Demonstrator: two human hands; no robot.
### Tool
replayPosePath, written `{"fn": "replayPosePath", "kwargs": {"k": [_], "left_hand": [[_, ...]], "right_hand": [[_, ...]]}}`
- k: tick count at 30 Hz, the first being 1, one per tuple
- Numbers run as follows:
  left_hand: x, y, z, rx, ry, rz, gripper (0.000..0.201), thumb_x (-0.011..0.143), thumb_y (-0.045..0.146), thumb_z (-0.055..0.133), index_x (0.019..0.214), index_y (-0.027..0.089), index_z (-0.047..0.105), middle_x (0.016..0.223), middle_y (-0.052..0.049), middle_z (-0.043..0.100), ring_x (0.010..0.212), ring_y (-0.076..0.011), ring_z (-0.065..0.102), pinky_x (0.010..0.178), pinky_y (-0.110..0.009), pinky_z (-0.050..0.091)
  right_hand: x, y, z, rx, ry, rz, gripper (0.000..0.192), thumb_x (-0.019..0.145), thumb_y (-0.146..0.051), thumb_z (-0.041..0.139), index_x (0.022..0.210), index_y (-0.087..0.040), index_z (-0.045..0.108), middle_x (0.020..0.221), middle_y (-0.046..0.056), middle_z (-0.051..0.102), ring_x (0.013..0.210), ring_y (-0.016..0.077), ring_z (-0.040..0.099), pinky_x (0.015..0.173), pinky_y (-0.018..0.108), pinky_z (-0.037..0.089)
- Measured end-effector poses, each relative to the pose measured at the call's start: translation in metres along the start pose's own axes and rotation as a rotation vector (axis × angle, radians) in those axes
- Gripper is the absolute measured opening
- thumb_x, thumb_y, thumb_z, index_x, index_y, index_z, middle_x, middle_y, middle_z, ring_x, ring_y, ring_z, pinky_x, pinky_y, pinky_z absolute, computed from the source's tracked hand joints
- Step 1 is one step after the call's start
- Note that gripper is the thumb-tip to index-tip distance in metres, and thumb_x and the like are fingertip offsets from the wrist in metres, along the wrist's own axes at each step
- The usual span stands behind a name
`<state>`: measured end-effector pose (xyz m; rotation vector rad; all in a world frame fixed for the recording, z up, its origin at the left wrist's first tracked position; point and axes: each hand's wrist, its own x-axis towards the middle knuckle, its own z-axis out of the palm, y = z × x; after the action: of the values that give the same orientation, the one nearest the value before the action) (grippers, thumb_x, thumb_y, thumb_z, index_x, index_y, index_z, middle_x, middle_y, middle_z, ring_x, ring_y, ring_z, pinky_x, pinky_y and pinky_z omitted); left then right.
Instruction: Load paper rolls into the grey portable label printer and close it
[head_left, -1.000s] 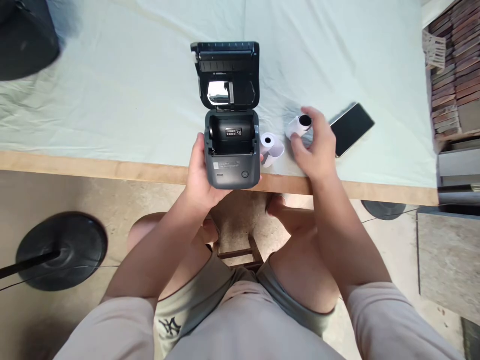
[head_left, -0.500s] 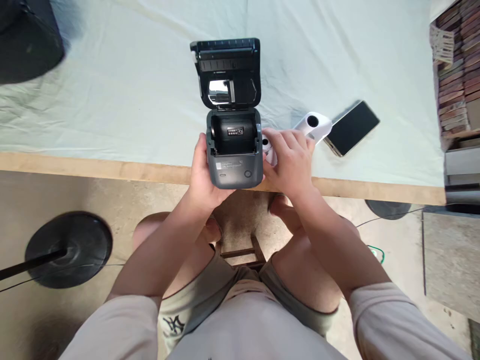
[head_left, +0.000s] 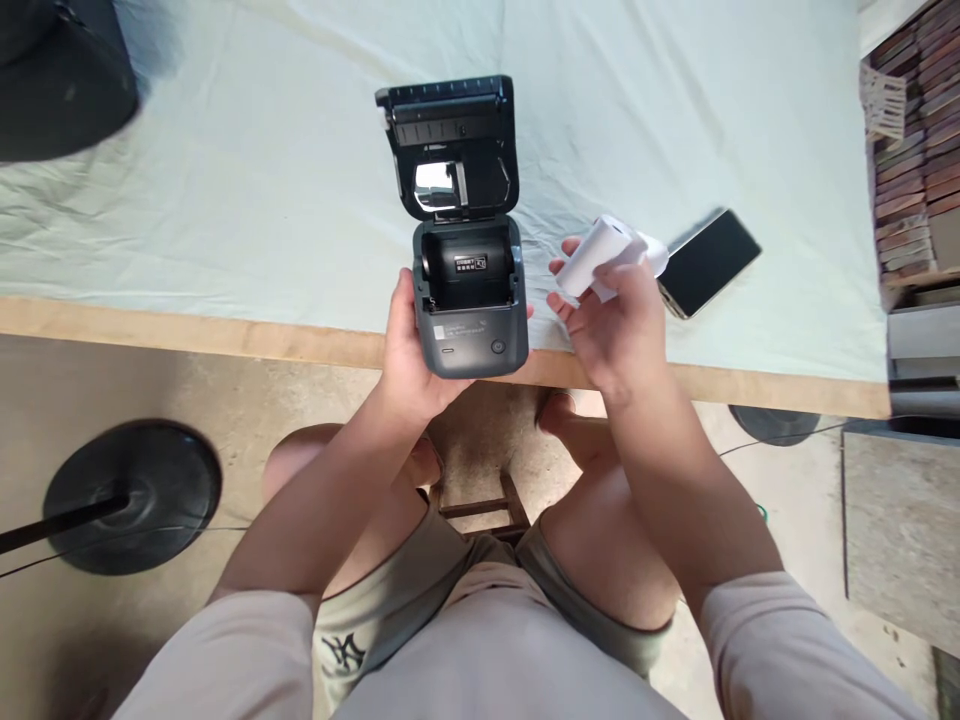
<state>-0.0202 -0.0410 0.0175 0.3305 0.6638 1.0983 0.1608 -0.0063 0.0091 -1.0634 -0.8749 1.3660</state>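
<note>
Pale green cloth (head_left: 225,200) covers your table (head_left: 187,335), wide bare room left and far; the wooden edge runs just under the printer (head_left: 466,300). Dark grey printer sits at the near edge, lid (head_left: 450,145) flipped open toward the far side, paper bay empty, long axis near-to-far. Your left hand (head_left: 409,345) grips its left side. Your right hand (head_left: 619,320) holds a white paper roll (head_left: 596,258) just right of the printer, above the cloth, axis slanting near-left to far-right. Black phone (head_left: 712,262) lies beside it, further right.
</note>
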Motion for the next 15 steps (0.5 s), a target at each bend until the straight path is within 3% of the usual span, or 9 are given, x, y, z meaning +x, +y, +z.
{"fn": "replayPosePath", "kwargs": {"k": [3,5,7,10,12,15], "left_hand": [[0.001,-0.001,0.003,-0.027,-0.010,0.006,0.065,0.092,0.073,0.039,0.118,0.020,0.065,0.110,-0.009,0.073,0.133,-0.0334,0.056,0.107,-0.045,0.051],[0.001,-0.001,0.004,-0.028,-0.014,0.006,0.065,0.093,0.073,0.038,0.118,0.019,0.065,0.109,-0.009,0.073,0.133,-0.0327,0.057,0.106,-0.044,0.052],[0.001,-0.002,0.004,-0.013,-0.004,0.006,0.066,0.093,0.073,0.038,0.119,0.019,0.065,0.107,-0.009,0.073,0.133,-0.0325,0.057,0.105,-0.044,0.053],[0.001,-0.006,0.002,0.032,0.009,0.051,0.064,0.090,0.072,0.045,0.119,0.019,0.065,0.105,-0.009,0.073,0.133,-0.0325,0.056,0.105,-0.043,0.054],[0.001,-0.008,-0.001,0.046,0.003,0.104,0.057,0.087,0.068,0.055,0.117,0.020,0.065,0.107,-0.008,0.072,0.134,-0.0320,0.056,0.105,-0.042,0.054],[0.002,-0.011,-0.004,0.023,0.012,0.138,0.049,0.085,0.060,0.063,0.113,0.020,0.066,0.110,-0.006,0.072,0.137,-0.0308,0.054,0.106,-0.038,0.054]], "right_hand": [[-0.004,-0.005,0.004,0.175,-0.045,0.148,0.048,0.073,-0.041,0.060,0.116,-0.026,0.046,0.113,-0.001,0.063,0.092,0.0093,0.067,0.070,0.020,0.058],[-0.006,-0.007,0.006,0.113,-0.046,0.093,0.041,0.077,-0.041,0.061,0.111,-0.024,0.048,0.107,-0.001,0.062,0.091,0.0086,0.068,0.072,0.020,0.059],[-0.008,-0.010,0.009,-0.140,-0.073,-0.167,0.032,0.087,-0.038,0.057,0.116,-0.026,0.049,0.110,0.000,0.061,0.093,0.0071,0.067,0.076,0.020,0.059],[-0.014,-0.023,0.016,-0.590,-0.223,-0.645,0.033,0.092,-0.025,0.055,0.125,-0.031,0.052,0.123,-0.001,0.060,0.109,0.0082,0.064,0.094,0.024,0.058],[-0.019,-0.033,0.022,-0.744,-0.313,-0.794,0.032,0.088,-0.018,0.058,0.119,-0.028,0.057,0.122,0.000,0.062,0.116,0.0116,0.062,0.102,0.027,0.055],[-0.024,-0.042,0.031,-0.904,-0.305,-0.915,0.019,0.091,-0.020,0.054,0.109,-0.025,0.058,0.116,0.002,0.066,0.114,0.0132,0.064,0.097,0.030,0.053]]}}
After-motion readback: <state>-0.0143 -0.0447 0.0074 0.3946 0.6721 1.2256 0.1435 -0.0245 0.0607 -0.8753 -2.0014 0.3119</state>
